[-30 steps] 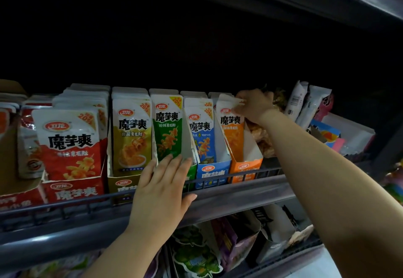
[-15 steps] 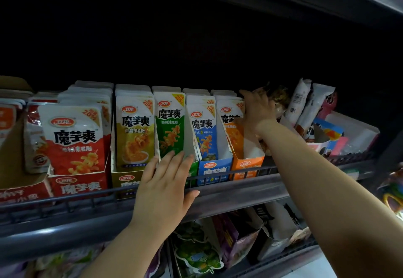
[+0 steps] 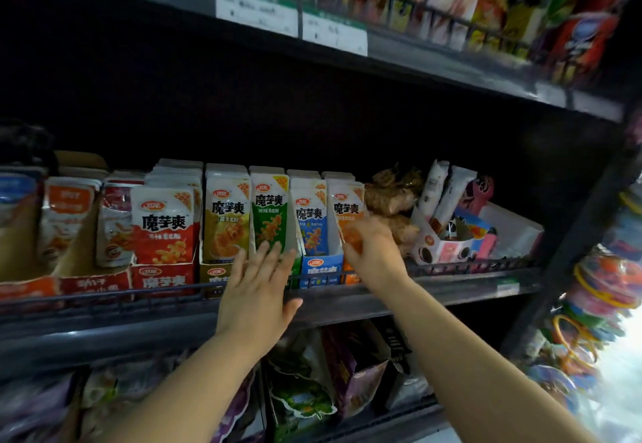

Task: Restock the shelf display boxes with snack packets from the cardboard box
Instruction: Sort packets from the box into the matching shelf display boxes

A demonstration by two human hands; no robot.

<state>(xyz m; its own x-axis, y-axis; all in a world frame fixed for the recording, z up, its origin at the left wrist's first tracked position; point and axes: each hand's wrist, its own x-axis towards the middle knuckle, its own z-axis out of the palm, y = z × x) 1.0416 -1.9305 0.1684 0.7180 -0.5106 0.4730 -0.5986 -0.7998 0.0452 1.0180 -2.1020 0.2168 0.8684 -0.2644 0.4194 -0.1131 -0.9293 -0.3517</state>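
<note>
**Both hands at the snack row on the middle shelf**

While my left hand (image 3: pixel 258 295) lies flat and spread against the front of the green display box (image 3: pixel 269 220), fingers released and holding nothing, my right hand (image 3: pixel 373 255) sits at the orange display box (image 3: pixel 349 213) at the row's right end. That grip is blurred, fingers curled over the orange packets' lower front; I cannot tell whether it clasps one. On the shelf rail (image 3: pixel 104 295) the boxes stand side by side: red (image 3: pixel 163 230), yellow (image 3: pixel 225 220), green, blue (image 3: pixel 312 230), orange, each packed upright with packets. Brown bagged snacks (image 3: pixel 392 192) lie just right of the orange box. I cannot see the cardboard box.
</note>
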